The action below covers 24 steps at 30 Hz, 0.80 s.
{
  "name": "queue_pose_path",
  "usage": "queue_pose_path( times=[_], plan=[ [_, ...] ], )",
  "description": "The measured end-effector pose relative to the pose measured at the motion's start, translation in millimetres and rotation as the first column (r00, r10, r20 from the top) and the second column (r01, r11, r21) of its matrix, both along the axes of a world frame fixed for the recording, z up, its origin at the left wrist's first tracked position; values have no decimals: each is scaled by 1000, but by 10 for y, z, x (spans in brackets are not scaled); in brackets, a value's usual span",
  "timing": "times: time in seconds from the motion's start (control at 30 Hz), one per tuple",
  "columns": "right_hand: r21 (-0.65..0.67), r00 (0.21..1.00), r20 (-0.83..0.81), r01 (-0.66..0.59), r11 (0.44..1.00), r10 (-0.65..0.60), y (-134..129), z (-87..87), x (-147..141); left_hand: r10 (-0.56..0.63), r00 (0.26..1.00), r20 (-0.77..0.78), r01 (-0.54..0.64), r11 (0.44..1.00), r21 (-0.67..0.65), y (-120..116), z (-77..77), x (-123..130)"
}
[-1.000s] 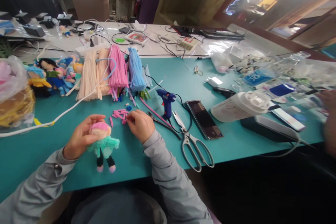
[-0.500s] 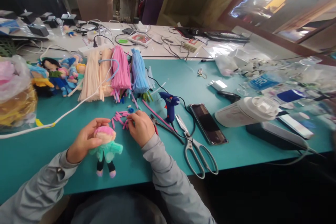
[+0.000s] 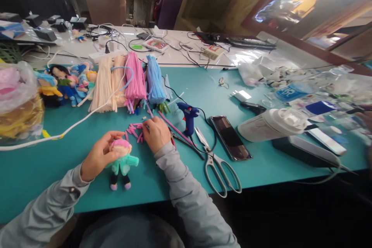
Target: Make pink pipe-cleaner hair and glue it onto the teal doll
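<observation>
My left hand [image 3: 100,155] is closed around the head of a small fuzzy doll [image 3: 123,164] with pink hair, a mint-green top, black legs and pale purple feet. The doll hangs upright just above the table's near side. To its right, my right hand [image 3: 157,133] has its fingers pinched together at the edge of a scatter of short pink chenille pieces [image 3: 134,128]. Whatever lies between those fingertips is hidden. Pliers [image 3: 173,139] lie partly behind the right hand, beside a long pink chenille stem [image 3: 174,126].
A blue glue gun [image 3: 188,116], scissors [image 3: 213,162], a phone [image 3: 231,137] and a white tumbler [image 3: 273,124] are to the right. Bundles of peach, pink [image 3: 135,77] and blue chenille stems stand behind the hands. Finished dolls [image 3: 68,83] lie left; a white cable [image 3: 75,124] crosses the mat.
My left hand and the doll have shifted slightly right and up. My right hand has moved a little up, its fingertips now covering the small blue piece seen before.
</observation>
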State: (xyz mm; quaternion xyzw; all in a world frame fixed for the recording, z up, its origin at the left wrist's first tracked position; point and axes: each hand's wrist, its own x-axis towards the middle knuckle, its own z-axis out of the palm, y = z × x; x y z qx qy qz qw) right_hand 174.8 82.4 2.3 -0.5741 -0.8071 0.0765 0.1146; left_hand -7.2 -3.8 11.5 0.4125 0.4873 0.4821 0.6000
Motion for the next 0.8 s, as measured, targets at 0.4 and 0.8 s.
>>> queue_pose_path(
  times=[0.4, 0.8],
  plan=[
    [-4, 982, -102, -158, 987, 156, 59, 48, -116, 19, 977, -210, -21, 1000, -5, 16, -53, -27],
    [-55, 996, -88, -31, 998, 26, -10, 47, -96, 18, 980, -199, -14, 1000, 19, 7, -34, -9]
  ],
)
